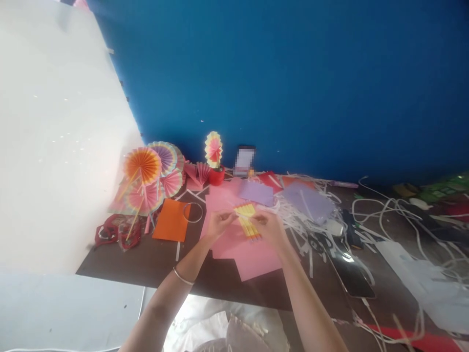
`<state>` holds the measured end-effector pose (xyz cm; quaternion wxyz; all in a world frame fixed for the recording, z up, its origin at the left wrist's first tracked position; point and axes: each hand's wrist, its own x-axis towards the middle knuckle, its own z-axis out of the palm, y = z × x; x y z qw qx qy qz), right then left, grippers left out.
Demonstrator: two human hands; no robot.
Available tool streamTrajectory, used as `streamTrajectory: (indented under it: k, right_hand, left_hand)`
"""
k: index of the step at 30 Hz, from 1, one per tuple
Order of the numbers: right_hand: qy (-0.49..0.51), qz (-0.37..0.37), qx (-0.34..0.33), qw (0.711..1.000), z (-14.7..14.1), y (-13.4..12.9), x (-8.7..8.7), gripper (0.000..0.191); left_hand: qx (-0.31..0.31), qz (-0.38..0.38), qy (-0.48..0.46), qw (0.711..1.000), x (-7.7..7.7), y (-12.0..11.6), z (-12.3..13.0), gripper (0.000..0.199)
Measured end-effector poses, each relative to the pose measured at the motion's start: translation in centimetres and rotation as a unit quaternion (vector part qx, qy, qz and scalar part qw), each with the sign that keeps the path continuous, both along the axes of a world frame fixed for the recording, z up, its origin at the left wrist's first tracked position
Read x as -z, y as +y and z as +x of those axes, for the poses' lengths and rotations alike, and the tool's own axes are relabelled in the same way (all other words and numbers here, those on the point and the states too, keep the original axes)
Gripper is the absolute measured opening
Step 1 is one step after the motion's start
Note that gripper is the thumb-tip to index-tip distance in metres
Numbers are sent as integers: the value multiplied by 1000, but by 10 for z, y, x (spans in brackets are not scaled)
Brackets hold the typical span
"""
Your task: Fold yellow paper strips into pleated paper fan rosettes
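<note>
Blur leaves unclear what the left hand (221, 223) and right hand (266, 226) pinch; the right one hides part of the folded paper (248, 226). From there, the bottom edge cuts off the left arm (161, 308) at seven o'clock, the right arm (310, 308) at five. At twelve, an upright object (245, 160) is pixelated.

The head camera looks forward (and down) over the table (146, 266).

hands (222, 222): two
pleated yellow strip (248, 224): one
purple sheets (309, 201): two
red pot (217, 176): one
wrist bangle (182, 277): one
</note>
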<state>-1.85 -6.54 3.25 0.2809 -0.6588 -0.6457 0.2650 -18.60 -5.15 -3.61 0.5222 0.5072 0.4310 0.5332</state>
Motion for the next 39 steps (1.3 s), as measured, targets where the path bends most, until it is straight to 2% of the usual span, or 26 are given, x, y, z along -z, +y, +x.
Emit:
streamTrajectory:
  k: [9,15,19,22,26,30,34,39]
  right_hand:
    - [14,-3,12,1000,0,7,8,15]
    - [24,5,13,1000,-3,7,9,20]
    - [45,22,17,999,-10,5,8,22]
    - [45,29,26,998,-16,4,10,24]
    - [69,22,25,997,-23,4,13,24]
    - [89,14,9,996,-27,2,11,22]
    - [108,-3,-8,994,-24,-3,6,20]
    - [55,33,20,998,-11,-7,4,18]
  left_hand:
    - [20,-11,-50,998,1,1,-1,28]
    - [33,-52,-119,991,3,3,1,29]
    - [34,-92,-232,968,1,4,4,24]
    - [53,-111,-297,947,-2,3,7,27]
    - [52,-103,-257,959,1,1,10,30]
    - [19,-95,-193,976,10,1,13,20]
    - [14,-112,-210,971,10,2,12,23]
    - [13,-130,-259,957,8,4,9,27]
